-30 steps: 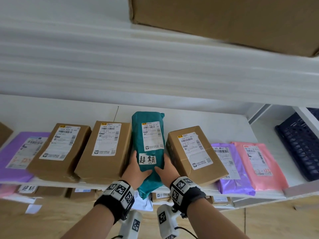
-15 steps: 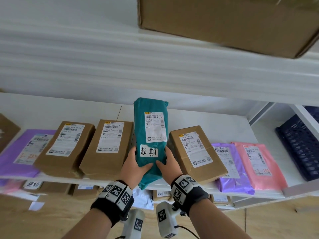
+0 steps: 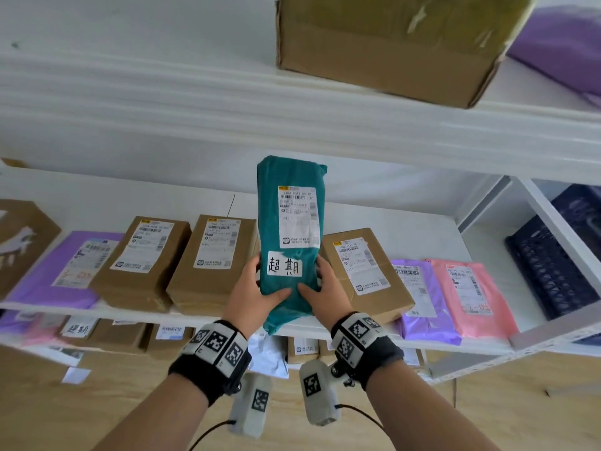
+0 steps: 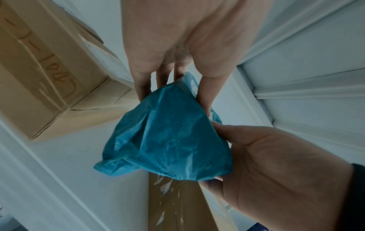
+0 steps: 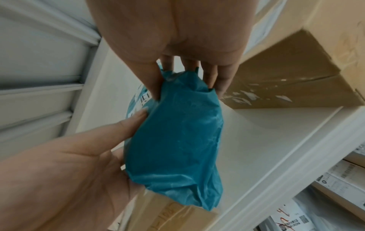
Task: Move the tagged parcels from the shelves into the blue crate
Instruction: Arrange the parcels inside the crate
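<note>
White shelving (image 3: 292,131), white wall, wooden floor (image 3: 97,411).

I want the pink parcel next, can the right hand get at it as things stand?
Probably not yet: the right hand grips the teal parcel together with the left hand. Otherwise the pink parcel lies uncovered at the shelf front.

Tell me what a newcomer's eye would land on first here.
The teal parcel at centre, held upright above the shelf by the left hand and right hand, its handwritten white tag facing the camera. Behind it runs a row of brown boxes and purple and pink mailers.
</note>
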The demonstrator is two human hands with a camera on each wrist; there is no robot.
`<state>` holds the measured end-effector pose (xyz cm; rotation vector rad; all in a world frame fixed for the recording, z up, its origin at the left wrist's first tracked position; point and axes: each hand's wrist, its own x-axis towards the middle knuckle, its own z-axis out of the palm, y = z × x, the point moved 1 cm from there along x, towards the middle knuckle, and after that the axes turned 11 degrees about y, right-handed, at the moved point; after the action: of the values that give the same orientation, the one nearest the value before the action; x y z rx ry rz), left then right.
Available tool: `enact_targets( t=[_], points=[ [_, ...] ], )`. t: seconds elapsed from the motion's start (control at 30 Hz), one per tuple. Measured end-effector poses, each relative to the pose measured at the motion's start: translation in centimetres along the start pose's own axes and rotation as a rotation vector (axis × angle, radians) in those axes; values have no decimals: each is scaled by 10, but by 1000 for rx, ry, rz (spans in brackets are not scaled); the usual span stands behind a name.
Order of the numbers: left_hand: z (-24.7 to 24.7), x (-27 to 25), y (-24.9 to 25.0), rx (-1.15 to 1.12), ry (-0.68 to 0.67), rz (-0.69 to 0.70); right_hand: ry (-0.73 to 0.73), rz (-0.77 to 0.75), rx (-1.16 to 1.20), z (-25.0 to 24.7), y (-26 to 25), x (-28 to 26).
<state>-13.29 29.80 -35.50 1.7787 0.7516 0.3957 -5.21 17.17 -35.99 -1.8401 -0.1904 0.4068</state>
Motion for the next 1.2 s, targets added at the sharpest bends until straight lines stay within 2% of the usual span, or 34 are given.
enact_targets(
  t=[0.23, 0.47, 0.8, 1.0, 1.2],
  points=[
    [-12, -26, 21, -68, 0, 60, 12, 5, 93, -22, -17, -19],
    [-26, -41, 33, -98, -5, 77, -63, -28, 120, -39, -33, -28],
    [-33, -49, 36, -94, -95, 44, -213, 144, 310, -46, -29, -32],
    [-36, -45, 40, -148, -125, -81, -209, 213, 380, -57, -27, -36],
    [-36, -44, 45, -186, -244, -234, -237, 193, 365, -59, -30, -43]
  ],
)
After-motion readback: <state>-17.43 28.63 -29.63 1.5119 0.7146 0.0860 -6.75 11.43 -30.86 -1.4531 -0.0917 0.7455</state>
